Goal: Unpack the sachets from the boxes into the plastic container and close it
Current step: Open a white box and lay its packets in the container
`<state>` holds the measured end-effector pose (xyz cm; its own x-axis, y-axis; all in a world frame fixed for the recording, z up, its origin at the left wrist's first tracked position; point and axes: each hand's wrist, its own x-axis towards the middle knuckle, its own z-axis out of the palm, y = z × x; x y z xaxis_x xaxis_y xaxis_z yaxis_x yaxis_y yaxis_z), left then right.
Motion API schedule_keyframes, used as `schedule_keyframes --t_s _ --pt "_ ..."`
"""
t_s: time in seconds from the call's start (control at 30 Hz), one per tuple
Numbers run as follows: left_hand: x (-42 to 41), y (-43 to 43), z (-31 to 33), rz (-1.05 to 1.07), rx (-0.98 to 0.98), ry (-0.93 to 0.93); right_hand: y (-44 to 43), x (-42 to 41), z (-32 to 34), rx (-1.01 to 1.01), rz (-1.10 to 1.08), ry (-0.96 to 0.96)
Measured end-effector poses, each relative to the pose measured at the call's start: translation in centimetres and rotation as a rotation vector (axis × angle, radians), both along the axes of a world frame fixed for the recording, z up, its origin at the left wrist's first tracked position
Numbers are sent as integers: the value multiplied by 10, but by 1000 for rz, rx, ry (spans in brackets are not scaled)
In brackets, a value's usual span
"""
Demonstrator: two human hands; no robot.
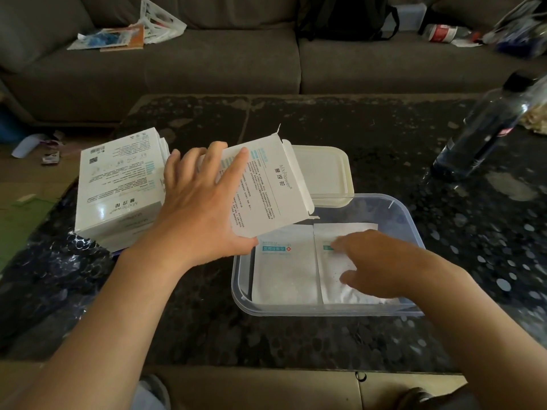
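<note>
My left hand (197, 202) grips an opened white box (266, 184), tilted above the left rim of the clear plastic container (414, 232). Two white sachets lie flat side by side inside it: the left sachet (284, 273) and the right sachet (334, 261). With straight fingers my right hand (376, 264) presses down on the right sachet. A stack of more white boxes (118, 184) stands to the left. The container's white lid (322, 173) lies behind it on the table.
A dark clear bottle (485, 131) stands at the right of the dark speckled table (207, 321). A grey sofa (207, 63) with papers, a backpack and clutter runs along the back. Plastic wrap lies at the table's left edge.
</note>
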<state>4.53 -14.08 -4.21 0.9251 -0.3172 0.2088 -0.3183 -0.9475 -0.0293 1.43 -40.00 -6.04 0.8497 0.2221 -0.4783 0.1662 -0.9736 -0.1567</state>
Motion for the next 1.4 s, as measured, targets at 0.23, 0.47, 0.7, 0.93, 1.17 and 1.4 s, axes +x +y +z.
schedule_keyframes --t_s 0.23,0.47,0.7,0.93,1.17,1.4 --pt "-4 1 6 -68 0 8 0 17 19 405 -199 -353" --pt "-12 -13 9 -246 -25 -13 9 18 28 912 -382 -227" --pt "-15 -18 7 -295 -25 -22 12 23 20 851 -377 -240" --pt "-11 -8 8 -264 -29 -6 8 26 24 989 -488 -204" --pt "-10 3 14 -230 -75 36 2 29 27 1348 -665 95" --pt "-9 7 13 -206 -84 46 3 28 22 1369 -626 110"
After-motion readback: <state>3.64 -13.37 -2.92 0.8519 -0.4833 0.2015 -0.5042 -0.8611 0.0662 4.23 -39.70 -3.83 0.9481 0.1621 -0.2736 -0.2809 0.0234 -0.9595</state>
